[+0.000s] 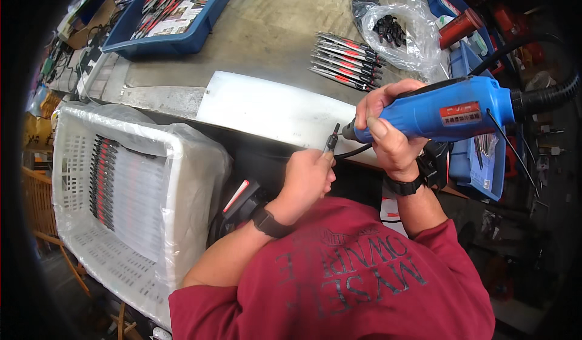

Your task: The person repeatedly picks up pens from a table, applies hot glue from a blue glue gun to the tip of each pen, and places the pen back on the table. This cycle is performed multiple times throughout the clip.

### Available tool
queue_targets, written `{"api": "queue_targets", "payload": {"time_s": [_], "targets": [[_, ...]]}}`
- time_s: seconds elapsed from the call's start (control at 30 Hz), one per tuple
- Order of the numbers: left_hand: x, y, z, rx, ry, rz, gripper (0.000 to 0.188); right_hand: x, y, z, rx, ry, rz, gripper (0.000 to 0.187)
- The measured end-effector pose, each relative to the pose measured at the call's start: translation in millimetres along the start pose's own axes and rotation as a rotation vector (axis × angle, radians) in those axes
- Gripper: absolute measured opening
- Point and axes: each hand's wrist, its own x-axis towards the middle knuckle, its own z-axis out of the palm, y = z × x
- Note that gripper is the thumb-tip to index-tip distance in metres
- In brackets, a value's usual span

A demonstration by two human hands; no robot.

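Ideally, the left fingers [322, 164], closed on the pen [331, 140], and right fingers [383, 134], wrapped round the driver [433, 111], should hold both steady and in line.

I'm in a workshop, at a small assembly station: my right grip [391, 135] is around a corded blue power screwdriver [418, 112], and the scuffed tabletop [260, 43] carries a row of matching pen-like pieces [345, 61] and a clear bag [421, 21] of small black parts [389, 30]. A blue tray [214, 16] and white plastic crate [173, 200] hold many similar pieces.
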Motion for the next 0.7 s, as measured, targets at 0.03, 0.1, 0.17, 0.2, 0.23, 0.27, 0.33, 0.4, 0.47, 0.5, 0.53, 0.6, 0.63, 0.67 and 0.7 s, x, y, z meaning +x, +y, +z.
{"api": "queue_targets", "payload": {"time_s": [0.03, 0.1, 0.17, 0.2, 0.23, 0.27, 0.33, 0.4, 0.47, 0.5, 0.53, 0.6, 0.63, 0.67, 0.7], "targets": [[0.1, 0.4, 0.1, 0.012, 0.003, -0.001, 0.021, 0.4, 0.1, 0.4, 0.003, 0.004, -0.016, 0.046], [-0.4, 0.7, 0.3, -0.002, 0.001, -0.004, 0.021, 0.6, 1.5, 3.0, 0.006, 0.036, -0.016, 0.046], [-0.4, 0.8, 0.2, -0.004, 0.005, -0.004, 0.022, 0.8, 2.0, 4.9, 0.011, 0.055, -0.016, 0.046], [-0.4, 0.6, 0.4, -0.005, 0.007, -0.002, 0.022, 0.7, 1.8, 5.3, 0.015, 0.059, -0.016, 0.046], [-0.4, 0.4, 0.5, 0.007, 0.012, -0.002, 0.022, 0.6, 1.6, 5.6, 0.018, 0.064, -0.016, 0.046], [-0.5, 0.2, 0.6, -0.003, 0.010, -0.001, 0.022, 0.7, 1.7, 5.8, 0.018, 0.062, -0.017, 0.046], [-0.3, -0.1, 1.0, 0.011, 0.016, 0.001, 0.022, 1.5, 1.9, 5.5, 0.017, 0.057, -0.019, 0.047], [0.0, -0.2, -0.5, 0.028, 0.014, -0.001, 0.024, 1.9, 2.8, 5.7, 0.022, 0.062, -0.028, 0.047], [-0.1, -0.5, -1.3, 0.042, 0.015, -0.001, 0.025, 1.6, 3.4, 5.9, 0.013, 0.074, -0.017, 0.047], [-0.1, -0.5, -1.2, 0.042, 0.015, 0.000, 0.025, 1.6, 3.7, 5.7, 0.002, 0.083, -0.002, 0.048], [-0.2, -0.2, -1.1, 0.043, 0.015, 0.001, 0.025, 1.6, 3.8, 5.7, -0.022, 0.098, 0.011, 0.049], [-0.8, 0.4, 0.3, 0.020, 0.013, 0.003, 0.023, 1.4, 3.3, 5.1, -0.018, 0.088, 0.019, 0.049], [-1.1, 0.9, 0.9, 0.016, 0.014, 0.006, 0.022, 1.5, 3.0, 4.9, -0.034, 0.093, 0.025, 0.049], [-1.3, 1.3, 1.2, 0.010, 0.012, 0.002, 0.022, 1.5, 3.1, 4.8, -0.020, 0.088, 0.026, 0.049], [-1.5, 1.6, 1.3, 0.012, 0.012, -0.001, 0.022, 1.6, 3.1, 4.9, -0.018, 0.089, 0.030, 0.049]]}}
